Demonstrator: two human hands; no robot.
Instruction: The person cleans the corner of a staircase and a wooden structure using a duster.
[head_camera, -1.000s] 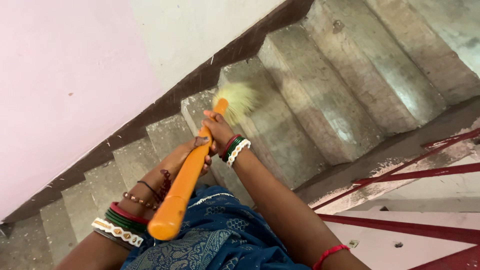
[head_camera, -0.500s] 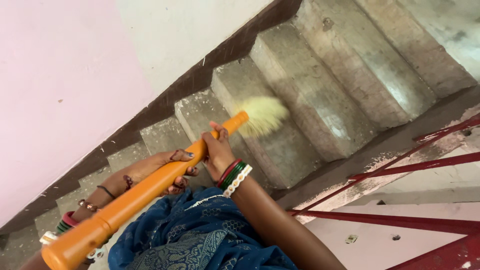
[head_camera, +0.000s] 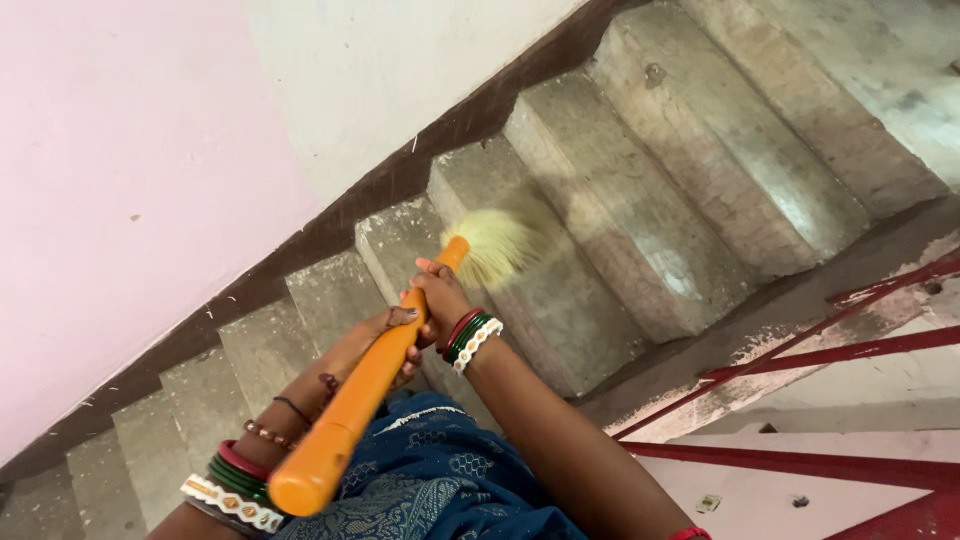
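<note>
Both hands grip the orange broom handle (head_camera: 365, 385), left hand (head_camera: 385, 335) and right hand (head_camera: 440, 298) with fingers curled tight around it, pale bristles (head_camera: 495, 245) at 12 o'clock on a dusty concrete step (head_camera: 520, 270); lower steps (head_camera: 720, 130) look unswept.

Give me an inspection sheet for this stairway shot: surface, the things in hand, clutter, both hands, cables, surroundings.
Surface: bare grey concrete stairs, worn and stained.
Things in hand: broom, orange handle, pale bristle head blurred over a step.
Clutter: nothing seen.
Hands: left hand wraps mid-handle; right hand grips near the bristles; bangles on both wrists.
Cables: nothing seen.
Surroundings: pink and white wall with dark skirting, red metal railing, blue patterned garment.
</note>
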